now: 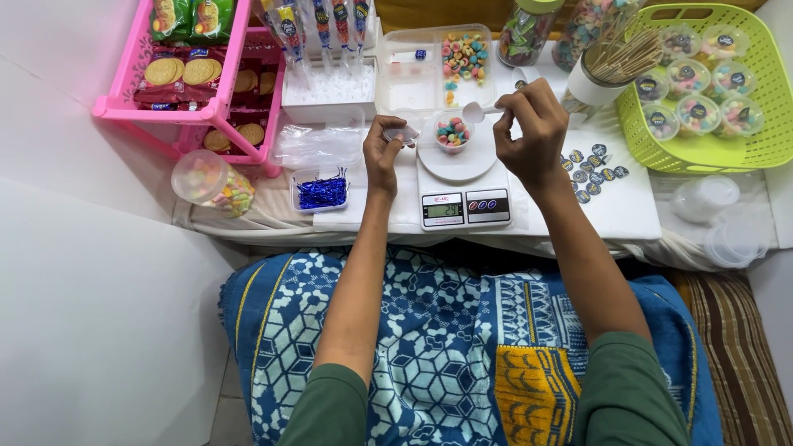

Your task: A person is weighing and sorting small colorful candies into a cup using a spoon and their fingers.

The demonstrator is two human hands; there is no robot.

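Observation:
A small clear cup (453, 134) of pastel candy pieces sits on the round platform of a white kitchen scale (465, 192). My right hand (533, 132) pinches the handle of a white plastic spoon (477, 111), its bowl held just above the cup. My left hand (382, 153) rests left of the scale and holds a small clear lid (402, 132). Behind the cup stands a clear tray (413, 74) with loose colourful candy rings at its right side.
A pink rack (124, 99) with biscuit packs stands at the left. A lime basket (743, 153) of filled lidded cups is at the right, round stickers (593, 169) near it. A candy jar (206, 182), blue twist ties (322, 192), wooden sticks (628, 58) and empty cups (706, 198) surround the scale.

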